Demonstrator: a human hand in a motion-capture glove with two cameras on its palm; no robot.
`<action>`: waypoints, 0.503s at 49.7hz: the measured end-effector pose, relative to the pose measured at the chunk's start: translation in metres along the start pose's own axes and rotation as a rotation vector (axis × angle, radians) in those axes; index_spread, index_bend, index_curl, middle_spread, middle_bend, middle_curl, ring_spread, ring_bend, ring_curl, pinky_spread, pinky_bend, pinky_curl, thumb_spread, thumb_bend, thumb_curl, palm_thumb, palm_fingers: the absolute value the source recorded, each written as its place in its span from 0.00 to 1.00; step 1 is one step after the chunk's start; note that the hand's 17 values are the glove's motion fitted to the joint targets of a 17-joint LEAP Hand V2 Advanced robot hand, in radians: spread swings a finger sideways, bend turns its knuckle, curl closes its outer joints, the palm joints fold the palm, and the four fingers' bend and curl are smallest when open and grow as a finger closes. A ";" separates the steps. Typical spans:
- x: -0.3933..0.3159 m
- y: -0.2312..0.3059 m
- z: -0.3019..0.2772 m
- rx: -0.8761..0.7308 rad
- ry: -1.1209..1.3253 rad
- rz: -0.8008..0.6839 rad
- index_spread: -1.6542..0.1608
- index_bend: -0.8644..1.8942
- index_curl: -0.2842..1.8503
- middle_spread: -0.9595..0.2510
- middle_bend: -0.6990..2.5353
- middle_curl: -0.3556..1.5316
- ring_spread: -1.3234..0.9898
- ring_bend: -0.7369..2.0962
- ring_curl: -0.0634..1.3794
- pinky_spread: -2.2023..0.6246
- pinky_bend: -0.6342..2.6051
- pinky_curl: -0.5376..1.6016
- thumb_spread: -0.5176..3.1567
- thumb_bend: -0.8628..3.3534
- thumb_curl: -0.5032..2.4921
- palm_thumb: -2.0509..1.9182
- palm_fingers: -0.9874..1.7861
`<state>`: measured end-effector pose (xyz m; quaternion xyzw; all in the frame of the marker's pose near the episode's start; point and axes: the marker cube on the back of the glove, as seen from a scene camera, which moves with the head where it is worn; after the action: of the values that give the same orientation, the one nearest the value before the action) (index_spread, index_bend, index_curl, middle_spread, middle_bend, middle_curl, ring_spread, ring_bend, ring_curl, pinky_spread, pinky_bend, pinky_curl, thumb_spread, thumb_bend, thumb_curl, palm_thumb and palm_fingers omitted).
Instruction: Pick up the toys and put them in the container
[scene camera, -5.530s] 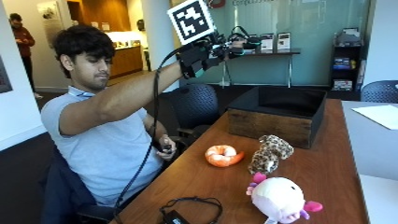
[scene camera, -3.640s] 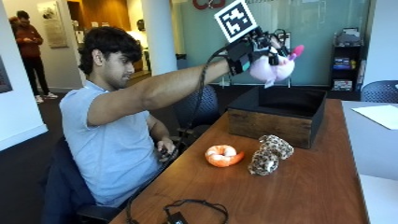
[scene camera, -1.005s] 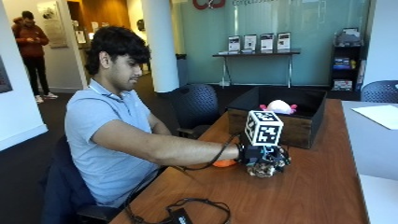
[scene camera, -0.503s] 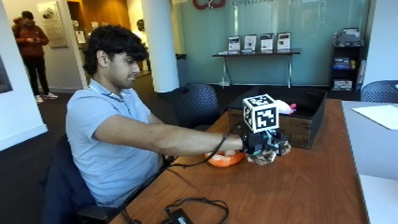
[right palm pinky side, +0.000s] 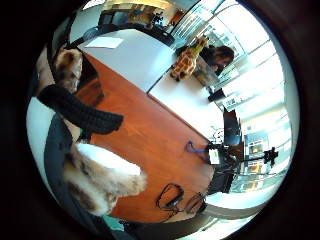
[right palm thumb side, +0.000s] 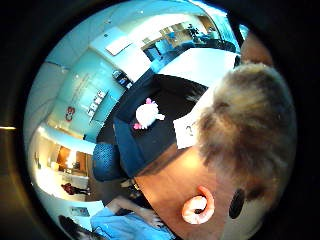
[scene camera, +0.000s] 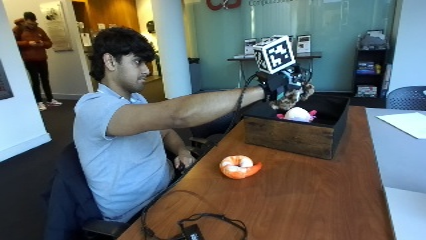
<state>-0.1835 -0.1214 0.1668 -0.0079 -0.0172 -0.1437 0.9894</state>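
My gloved right hand (scene camera: 283, 90) is raised over the near left edge of the dark wooden container (scene camera: 293, 135) and grips a spotted brown plush toy (scene camera: 293, 98). That plush fills much of the thumb side palm view (right palm thumb side: 250, 135), and its furry limbs (right palm pinky side: 97, 182) show in the little finger side palm view between my black-gloved fingers (right palm pinky side: 80, 112). A pink and white plush (scene camera: 297, 114) lies inside the container (right palm thumb side: 145, 135), and it shows in the palm view as well (right palm thumb side: 146, 114). An orange shrimp toy (scene camera: 238, 166) lies on the wooden table (scene camera: 299, 200); the palm view shows it too (right palm thumb side: 198, 206).
A black cable (scene camera: 193, 225) lies coiled at the table's near end. White tables adjoin on the right, with a sheet of paper (scene camera: 407, 124) on one. A giraffe toy (right palm pinky side: 187, 60) stands on a far white table. The person's bare left hand (scene camera: 185, 160) rests below the table's edge.
My hand has lifted the spotted plush off the table beside the shrimp and carried it up and back to above the container. The pink plush, carried earlier, lies inside the container.
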 end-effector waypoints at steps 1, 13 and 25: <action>-0.008 -0.005 -0.005 0.011 0.002 -0.003 0.76 0.38 0.27 0.54 0.37 0.48 0.46 0.66 0.42 0.65 0.54 0.49 0.58 0.38 0.31 0.69 0.68; -0.082 -0.051 -0.051 0.084 0.064 -0.089 0.76 0.38 0.29 0.52 0.37 0.52 0.46 0.66 0.43 0.65 0.54 0.48 0.58 0.40 0.31 0.68 0.69; -0.141 -0.078 -0.065 0.118 -0.016 -0.191 0.76 0.38 0.30 0.51 0.37 0.57 0.46 0.66 0.43 0.65 0.54 0.48 0.58 0.41 0.31 0.67 0.70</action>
<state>-0.3384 -0.1580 0.0974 0.0511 -0.0344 -0.2358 0.9698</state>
